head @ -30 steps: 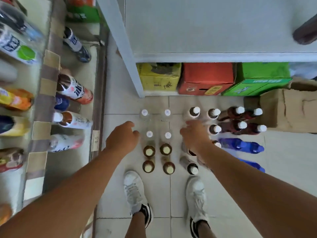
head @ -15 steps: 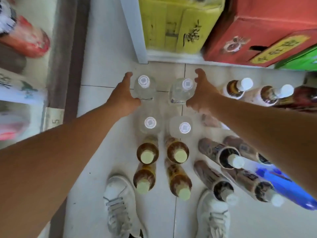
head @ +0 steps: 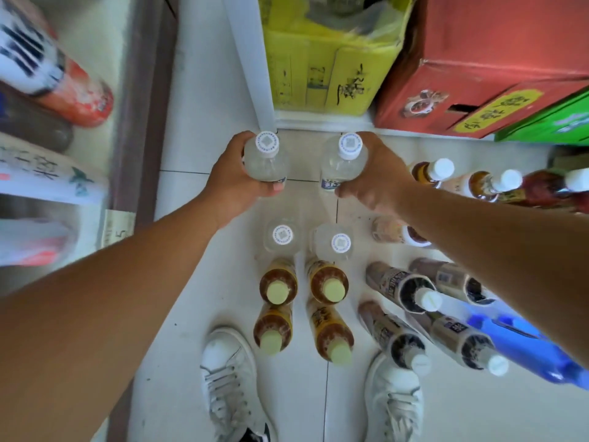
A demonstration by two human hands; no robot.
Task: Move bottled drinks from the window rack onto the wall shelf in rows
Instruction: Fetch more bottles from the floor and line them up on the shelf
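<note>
Both grips (head: 232, 183) (head: 379, 180) now round water bottles (head: 266, 164) (head: 341, 167)

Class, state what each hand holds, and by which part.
Left hand grips the left clear bottle round its body; right hand grips the right clear bottle likewise.

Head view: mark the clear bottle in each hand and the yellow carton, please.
Left held bottle (head: 266, 167), head view, on its clear shoulder below the cap.
Right held bottle (head: 341, 167), head view, on its clear body.
Yellow carton (head: 318, 78), head view, on its printed front face.
</note>
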